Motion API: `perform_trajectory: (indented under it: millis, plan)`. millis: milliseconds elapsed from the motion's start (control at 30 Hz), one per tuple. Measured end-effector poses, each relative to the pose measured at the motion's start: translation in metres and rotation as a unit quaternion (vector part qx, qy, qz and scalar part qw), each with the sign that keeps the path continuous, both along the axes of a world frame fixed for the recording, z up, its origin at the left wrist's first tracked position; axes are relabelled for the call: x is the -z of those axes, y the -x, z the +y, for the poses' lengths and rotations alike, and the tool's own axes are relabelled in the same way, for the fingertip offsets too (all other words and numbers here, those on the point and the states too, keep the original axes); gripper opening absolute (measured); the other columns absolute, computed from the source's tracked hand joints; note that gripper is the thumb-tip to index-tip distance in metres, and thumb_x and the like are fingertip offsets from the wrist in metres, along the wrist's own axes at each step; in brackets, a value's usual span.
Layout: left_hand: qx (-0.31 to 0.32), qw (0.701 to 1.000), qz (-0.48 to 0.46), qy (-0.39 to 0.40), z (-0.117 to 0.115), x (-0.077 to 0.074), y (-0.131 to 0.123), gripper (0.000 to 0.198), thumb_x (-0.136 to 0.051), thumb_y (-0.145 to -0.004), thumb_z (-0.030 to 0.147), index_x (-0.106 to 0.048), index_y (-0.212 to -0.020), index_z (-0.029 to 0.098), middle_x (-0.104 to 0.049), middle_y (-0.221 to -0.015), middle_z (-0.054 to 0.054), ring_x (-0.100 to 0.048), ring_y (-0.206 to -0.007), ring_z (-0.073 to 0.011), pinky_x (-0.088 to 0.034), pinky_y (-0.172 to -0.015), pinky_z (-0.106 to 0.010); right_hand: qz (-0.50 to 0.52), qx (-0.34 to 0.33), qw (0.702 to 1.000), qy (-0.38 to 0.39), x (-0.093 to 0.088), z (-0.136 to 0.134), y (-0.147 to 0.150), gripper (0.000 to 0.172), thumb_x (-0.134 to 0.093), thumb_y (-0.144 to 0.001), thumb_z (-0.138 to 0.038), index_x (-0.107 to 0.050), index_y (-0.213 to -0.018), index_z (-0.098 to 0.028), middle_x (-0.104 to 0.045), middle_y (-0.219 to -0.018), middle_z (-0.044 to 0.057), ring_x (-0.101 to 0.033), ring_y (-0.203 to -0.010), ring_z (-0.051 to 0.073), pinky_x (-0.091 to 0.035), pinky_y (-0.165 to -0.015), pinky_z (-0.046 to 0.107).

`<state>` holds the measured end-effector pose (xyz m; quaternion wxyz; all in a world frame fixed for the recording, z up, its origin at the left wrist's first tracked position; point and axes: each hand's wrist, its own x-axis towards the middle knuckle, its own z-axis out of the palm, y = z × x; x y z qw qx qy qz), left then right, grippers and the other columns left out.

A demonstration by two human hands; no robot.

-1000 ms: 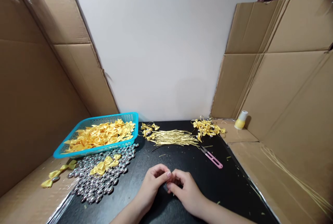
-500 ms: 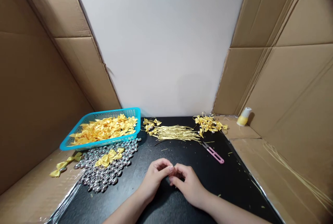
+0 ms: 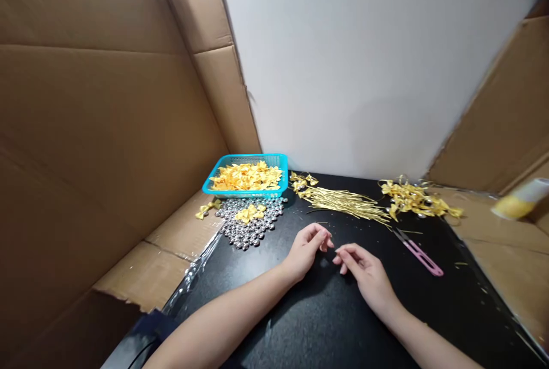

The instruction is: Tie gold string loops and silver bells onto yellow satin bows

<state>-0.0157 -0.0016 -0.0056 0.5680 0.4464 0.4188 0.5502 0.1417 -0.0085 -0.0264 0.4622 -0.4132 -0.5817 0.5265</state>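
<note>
A person works at a black desk (image 3: pixel 309 323), the left hand (image 3: pixel 305 252) and right hand (image 3: pixel 369 274) raised just above its surface, a small gap between them. The fingertips of each are drawn together; whether something thin is pinched in either cannot be told. Just beyond the hands, a bundle of gold strips (image 3: pixel 347 203) lies across the desk, with pink-handled snips (image 3: pixel 422 256) near its right end. To the left, silver beads (image 3: pixel 246 237) spread in a single patch, a few yellow bows (image 3: pixel 251 213) resting on top of them. Behind the beads stands a turquoise basket (image 3: pixel 240 192) heaped with more bows (image 3: pixel 249 175). Bows with gold loops sit in two clusters, a smaller one (image 3: pixel 302 183) at the bundle's left end and a larger one (image 3: pixel 414 200) beyond its right end. A yellow-and-white spool (image 3: pixel 518 200), blurred, rests on cardboard (image 3: pixel 482 229) at far right.
</note>
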Motion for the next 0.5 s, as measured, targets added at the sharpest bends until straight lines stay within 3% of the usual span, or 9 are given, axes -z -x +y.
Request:
perform_trajectory:
  millis: [133, 200, 233, 267, 333, 400, 500]
  plan:
    - [-0.057, 0.997, 0.035, -0.03, 0.0, -0.013, 0.005, 0.045, -0.068, -0.072, 0.056, -0.052, -0.056, 0.017, -0.048, -0.048, 0.005, -0.041, -0.049, -0.0088, -0.037, -0.058, -0.023, -0.009, 0.042, 0.999, 0.011, -0.003, -0.001, -0.001, 0.04, -0.066, -0.073, -0.056, -0.071, -0.079, -0.017, -0.073, -0.076, 0.009, -0.065, -0.062, 0.02, -0.055, -0.064, 0.032]
    - [-0.054, 0.996, 0.049, -0.053, -0.01, -0.031, 0.006, 0.048, -0.066, -0.071, 0.06, -0.055, -0.053, 0.017, -0.053, -0.05, 0.001, -0.047, -0.052, -0.0113, -0.041, -0.063, -0.026, -0.016, 0.055, 0.998, 0.022, -0.005, -0.001, -0.002, 0.04, -0.069, -0.068, -0.056, -0.073, -0.078, -0.017, -0.074, -0.079, 0.011, -0.068, -0.066, 0.023, -0.057, -0.067, 0.035]
    - [-0.047, 0.995, 0.054, -0.065, -0.018, -0.042, 0.005, 0.045, -0.067, -0.07, 0.061, -0.062, -0.062, 0.017, -0.06, -0.056, -0.002, -0.053, -0.058, -0.0141, -0.044, -0.067, -0.028, -0.018, 0.056, 0.998, 0.027, -0.005, -0.002, -0.002, 0.039, -0.071, -0.066, -0.055, -0.074, -0.077, -0.017, -0.075, -0.079, 0.011, -0.069, -0.067, 0.024, -0.058, -0.068, 0.036]
    - [-0.024, 0.994, 0.06, -0.082, -0.028, -0.054, 0.005, 0.045, -0.068, -0.069, 0.061, -0.07, -0.08, 0.017, -0.066, -0.065, -0.005, -0.059, -0.065, -0.0177, -0.046, -0.072, -0.031, -0.019, 0.054, 0.998, 0.032, -0.005, -0.002, -0.003, 0.038, -0.072, -0.064, -0.054, -0.075, -0.075, -0.017, -0.075, -0.077, 0.011, -0.07, -0.068, 0.026, -0.058, -0.067, 0.036]
    - [0.093, 0.984, 0.095, -0.118, -0.053, -0.076, 0.006, 0.058, -0.071, -0.066, 0.06, -0.069, -0.109, 0.02, -0.072, -0.074, -0.008, -0.066, -0.074, -0.0236, -0.047, -0.077, -0.036, -0.014, 0.046, 0.998, 0.046, -0.004, -0.003, -0.003, 0.035, -0.074, -0.063, -0.051, -0.076, -0.074, -0.018, -0.075, -0.073, 0.011, -0.071, -0.067, 0.027, -0.059, -0.065, 0.035]
    - [0.13, 0.979, 0.123, -0.098, -0.077, -0.094, 0.01, 0.058, -0.073, -0.057, 0.066, -0.073, -0.101, 0.029, -0.07, -0.066, -0.006, -0.067, -0.073, -0.0266, -0.048, -0.066, -0.037, -0.006, 0.041, 0.997, 0.059, -0.003, -0.003, -0.004, 0.033, -0.075, -0.062, -0.049, -0.076, -0.074, -0.018, -0.075, -0.072, 0.011, -0.071, -0.065, 0.026, -0.059, -0.062, 0.033]
    - [0.128, 0.98, 0.128, -0.078, -0.103, -0.111, 0.02, 0.042, -0.053, -0.067, 0.075, -0.074, -0.084, 0.044, -0.066, -0.058, -0.006, -0.067, -0.08, -0.0297, -0.043, -0.052, -0.038, -0.01, 0.041, 0.997, 0.061, -0.002, -0.003, -0.003, 0.033, -0.076, -0.06, -0.047, -0.077, -0.075, -0.018, -0.076, -0.073, 0.012, -0.071, -0.062, 0.024, -0.059, -0.06, 0.033]
